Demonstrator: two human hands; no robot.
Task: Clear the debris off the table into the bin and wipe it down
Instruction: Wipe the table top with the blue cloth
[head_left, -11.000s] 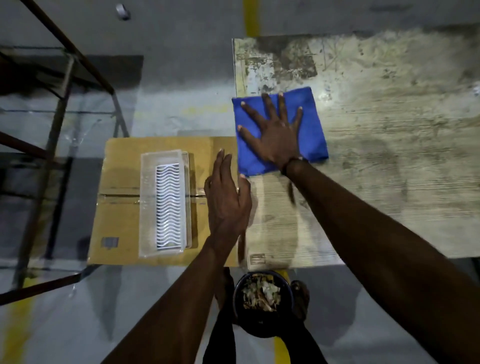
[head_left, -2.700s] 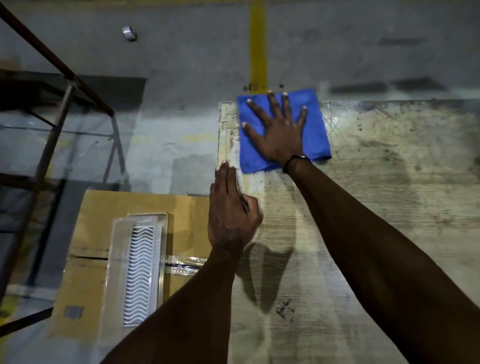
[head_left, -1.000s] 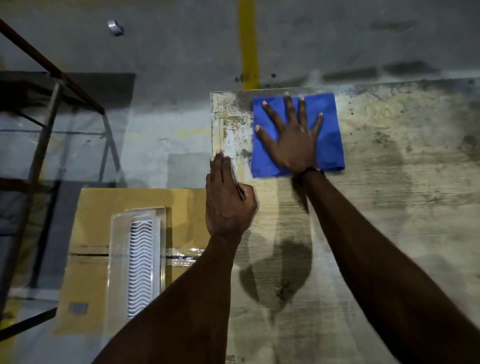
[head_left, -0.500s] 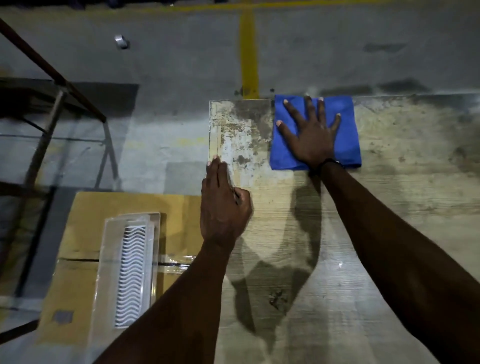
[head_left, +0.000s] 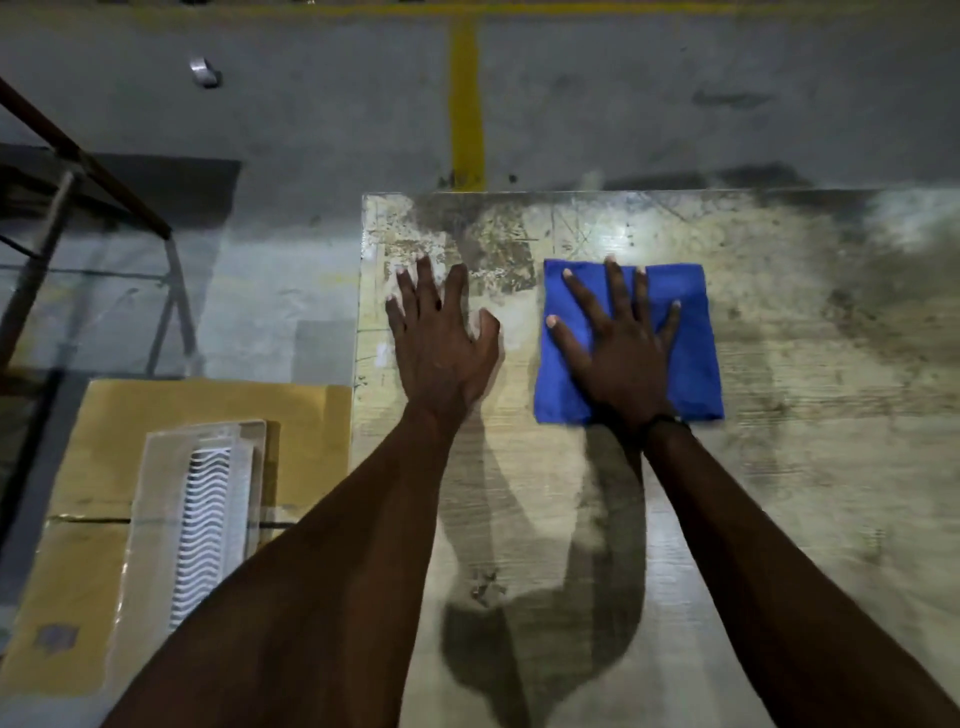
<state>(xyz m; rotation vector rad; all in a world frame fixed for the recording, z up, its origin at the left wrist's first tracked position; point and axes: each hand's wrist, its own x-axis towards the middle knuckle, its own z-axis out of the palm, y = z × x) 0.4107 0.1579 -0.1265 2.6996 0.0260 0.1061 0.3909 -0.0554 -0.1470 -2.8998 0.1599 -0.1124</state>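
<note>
two hands lie flat on the worn desk (head_left: 779, 467) as the wipe-down goes on, and no loose debris shows on the part of the top in view. your right hand (head_left: 623, 358) presses the folded blue cloth (head_left: 691, 332) down with its fingers (head_left: 582, 296) straight and spread, grasping nothing, the palm covering the cloth's near-left half. your left hand (head_left: 441, 343) rests bare on the desk just beside the cloth, fingers straight and loosely fanned, released, close to the left edge of the top.

the relation that counts: the cloth sits directly under the right hand, a little back from the far edge of the desk, its slightly longer side running away from you. dark, mottled staining (head_left: 467, 244) lies beyond the left hand and to the far left of the cloth, at the far-left corner; another dull grey patch spreads to the cloth's right. so the next stroke looks to belong to the right hand, sliding sideways or forward with the palm flat. a likely slip is the cloth bunching under the heel of the hand if you lift the fingers.

off the desk's left side, a cardboard box (head_left: 208, 405) carries a clear plastic tray (head_left: 202, 519). the bin is not in view.
</note>
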